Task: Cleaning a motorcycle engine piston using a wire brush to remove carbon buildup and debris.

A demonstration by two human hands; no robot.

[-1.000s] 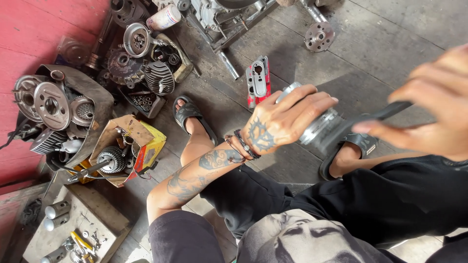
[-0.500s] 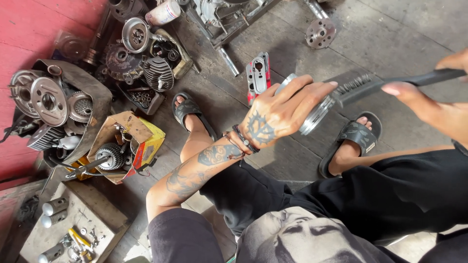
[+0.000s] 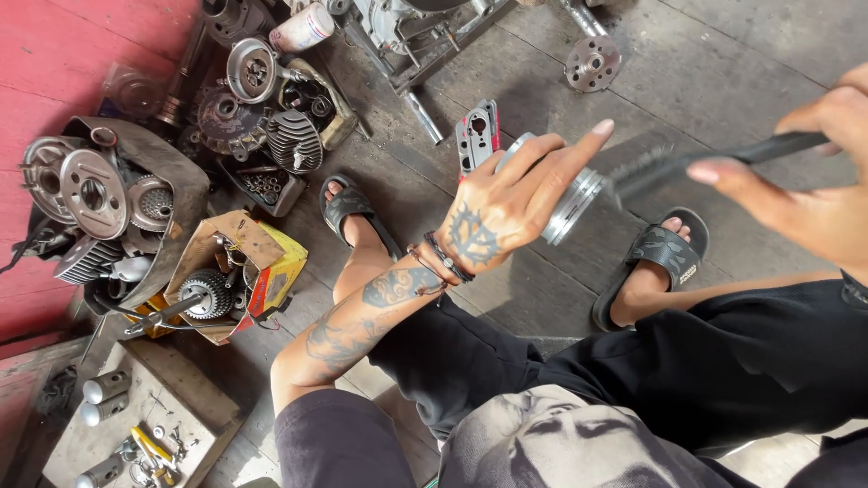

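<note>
My left hand [image 3: 506,212], tattooed on its back, grips a round silver piston [image 3: 571,206] held out over the floor, fingers wrapped across its top. My right hand [image 3: 809,185] comes in from the right edge and holds a dark-handled wire brush [image 3: 687,167]. The bristle end of the brush rests against the side of the piston. Both of my feet in black sandals [image 3: 348,210] are planted on the floor below the hands.
A heap of engine parts, gears and finned cylinders [image 3: 127,199] lies at the left by the red wall. A torn cardboard box [image 3: 240,271] holds a gear. A red and silver part [image 3: 477,136] lies on the grey concrete floor, a hub [image 3: 592,63] farther back.
My right hand drew back to the right and then returned, moving the brush along the piston's side. My left hand has kept hold of the piston, shifting slightly.
</note>
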